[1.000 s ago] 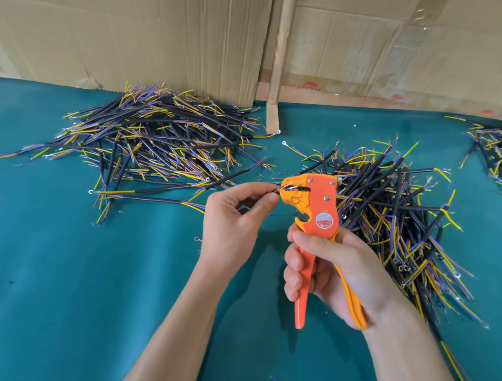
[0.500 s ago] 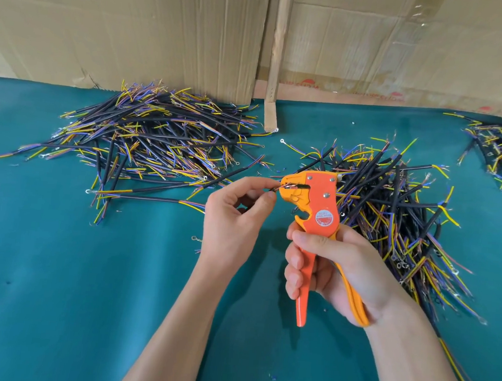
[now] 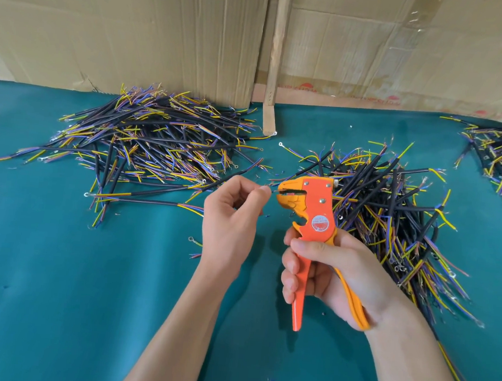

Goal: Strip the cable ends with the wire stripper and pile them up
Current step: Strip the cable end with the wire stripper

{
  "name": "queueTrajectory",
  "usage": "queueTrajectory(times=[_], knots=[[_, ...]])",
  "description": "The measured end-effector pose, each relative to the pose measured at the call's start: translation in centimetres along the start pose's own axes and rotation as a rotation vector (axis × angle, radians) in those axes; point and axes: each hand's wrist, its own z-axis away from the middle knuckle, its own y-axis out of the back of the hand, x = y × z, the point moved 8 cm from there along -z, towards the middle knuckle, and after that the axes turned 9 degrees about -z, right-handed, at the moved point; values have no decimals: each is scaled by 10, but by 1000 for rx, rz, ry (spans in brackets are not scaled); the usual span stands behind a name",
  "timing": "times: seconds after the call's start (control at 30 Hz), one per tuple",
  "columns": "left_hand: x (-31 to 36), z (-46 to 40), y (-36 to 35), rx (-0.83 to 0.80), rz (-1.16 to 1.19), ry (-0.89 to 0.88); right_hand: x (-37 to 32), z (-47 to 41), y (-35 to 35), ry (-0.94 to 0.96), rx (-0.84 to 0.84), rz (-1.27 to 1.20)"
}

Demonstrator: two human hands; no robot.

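Left hand (image 3: 229, 218) pinches a thin wire (image 3: 269, 187) at the stripper (image 3: 305, 206), gripped by the right hand (image 3: 327, 271); a loose pinch risks slipping.

A teal cloth (image 3: 55, 295) covers the work surface under and around the fingers. Beyond the fingertips, creased cardboard sheets (image 3: 121, 29) stand upright along the far edge. A narrow wooden strip (image 3: 274, 57) leans against them, straight ahead of the fingers, its lower end resting on the cloth.
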Motion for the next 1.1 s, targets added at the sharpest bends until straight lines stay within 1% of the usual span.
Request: queueTrajectory(times=[0.1,0.23,0.43,0.67,0.83,0.93,1.1], knots=[[-1,-1,2,34,11,25,4,0,-4,-33,-38,8],[-4,-1,4,38,-8,24,5,-1,-3,-42,-14,-3],[-7,-3,6,-30,4,39,6,-1,-2,-42,-1,32],[-6,-3,4,-64,-12,32,6,-3,0,-15,40,43],[-5,-3,5,-67,25,11,3,-3,5,-4,64,52],[-5,-3,4,-67,51,6,6,-3,6,-39,82,69],[-4,-3,3,-83,130,-3,11,-4,-3,-56,33,23]])
